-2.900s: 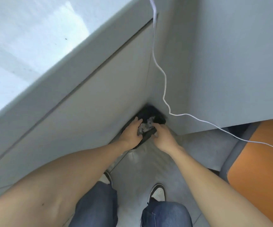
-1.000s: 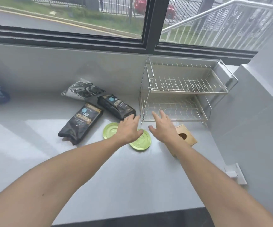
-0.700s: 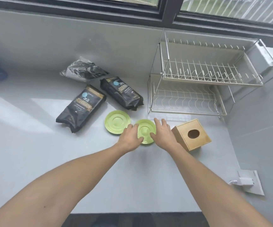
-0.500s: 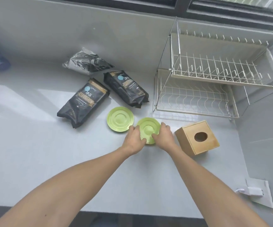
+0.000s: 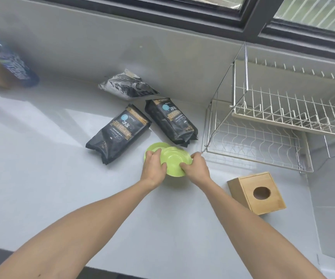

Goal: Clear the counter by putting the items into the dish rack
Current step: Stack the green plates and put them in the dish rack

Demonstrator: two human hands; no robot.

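A green saucer (image 5: 173,161) is tilted up off the grey counter (image 5: 42,178), gripped at its left edge by my left hand (image 5: 154,166) and at its right edge by my right hand (image 5: 195,167). A second green saucer (image 5: 152,148) lies flat behind it, mostly hidden. The two-tier wire dish rack (image 5: 273,125) stands to the right with both tiers bare. Two black coffee bags (image 5: 118,133) (image 5: 171,122) and a silver pouch (image 5: 127,87) lie behind the saucers.
A wooden tissue box (image 5: 257,193) sits right of my right arm, in front of the rack. A blue bottle (image 5: 9,61) and a wooden block stand at the far left. A grey wall rises at the right, with a white socket (image 5: 332,267) low on it.
I was crouched at a floor corner, then rose to the counter. Both hands reached the right-hand saucer, closed on its edges and lifted it over the other saucer.
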